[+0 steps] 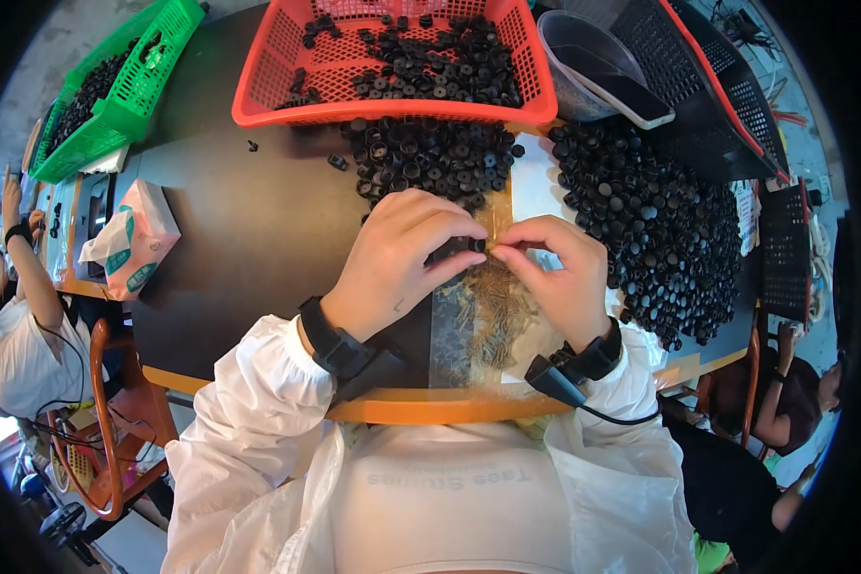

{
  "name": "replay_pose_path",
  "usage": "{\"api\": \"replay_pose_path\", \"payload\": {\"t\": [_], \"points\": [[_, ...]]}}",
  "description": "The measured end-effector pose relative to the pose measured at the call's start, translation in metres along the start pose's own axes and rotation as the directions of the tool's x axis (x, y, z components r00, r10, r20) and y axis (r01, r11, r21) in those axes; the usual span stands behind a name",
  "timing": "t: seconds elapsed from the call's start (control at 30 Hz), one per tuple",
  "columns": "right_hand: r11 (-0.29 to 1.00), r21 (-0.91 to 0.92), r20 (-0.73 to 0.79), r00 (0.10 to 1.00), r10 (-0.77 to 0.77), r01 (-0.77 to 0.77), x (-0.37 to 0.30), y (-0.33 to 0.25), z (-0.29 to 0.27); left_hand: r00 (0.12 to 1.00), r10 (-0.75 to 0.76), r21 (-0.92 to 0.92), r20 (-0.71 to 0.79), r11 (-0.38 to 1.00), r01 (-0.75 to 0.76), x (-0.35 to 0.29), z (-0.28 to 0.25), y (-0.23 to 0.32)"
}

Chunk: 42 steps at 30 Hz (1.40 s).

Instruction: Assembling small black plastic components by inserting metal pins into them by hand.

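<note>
My left hand (397, 263) pinches a small black cap (469, 246) closed between thumb and fingers; my right hand (560, 273) presses a thin brass pin (494, 247) against it. I judge I'm mid-insertion; next comes a straight push, more pins (497, 311) lying just below my grip.

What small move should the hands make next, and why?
Probably press the pin further into the black cap. The left hand pinches the cap, and the right hand holds a thin brass pin with its tip at the cap's opening. More pins lie below and loose caps wait above.
</note>
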State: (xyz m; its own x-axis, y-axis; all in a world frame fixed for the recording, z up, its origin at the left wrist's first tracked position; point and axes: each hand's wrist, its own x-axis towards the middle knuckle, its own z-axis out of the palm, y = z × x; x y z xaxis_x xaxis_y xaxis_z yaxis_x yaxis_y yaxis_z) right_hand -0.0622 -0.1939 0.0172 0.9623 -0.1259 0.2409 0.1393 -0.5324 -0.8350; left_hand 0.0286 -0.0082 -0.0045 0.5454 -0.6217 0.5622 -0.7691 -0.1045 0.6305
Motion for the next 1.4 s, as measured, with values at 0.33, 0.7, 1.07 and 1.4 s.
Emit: {"api": "replay_pose_path", "payload": {"t": [0.33,0.7,1.07,1.4], "points": [[0.997,-0.023,0.065,0.995,-0.073,0.075,-0.003,0.004,-0.001,0.998,0.057,0.011,-0.009,0.998,-0.057,-0.002,0.001,-0.002],[0.998,0.064,0.080,0.997,-0.021,0.016,-0.004,-0.001,0.001,0.999,-0.043,-0.076,0.015,0.996,0.044,-0.006,-0.005,0.009],[0.971,0.087,0.016,0.974,-0.224,0.222,-0.002,0.008,-0.001,0.995,0.079,0.213,-0.060,0.975,-0.065,0.006,-0.027,-0.004],[0.743,0.639,0.062,0.976,0.209,-0.199,-0.003,0.015,-0.002,0.968,-0.159,0.526,-0.193,0.816,0.239,-0.014,-0.058,-0.036]]}}
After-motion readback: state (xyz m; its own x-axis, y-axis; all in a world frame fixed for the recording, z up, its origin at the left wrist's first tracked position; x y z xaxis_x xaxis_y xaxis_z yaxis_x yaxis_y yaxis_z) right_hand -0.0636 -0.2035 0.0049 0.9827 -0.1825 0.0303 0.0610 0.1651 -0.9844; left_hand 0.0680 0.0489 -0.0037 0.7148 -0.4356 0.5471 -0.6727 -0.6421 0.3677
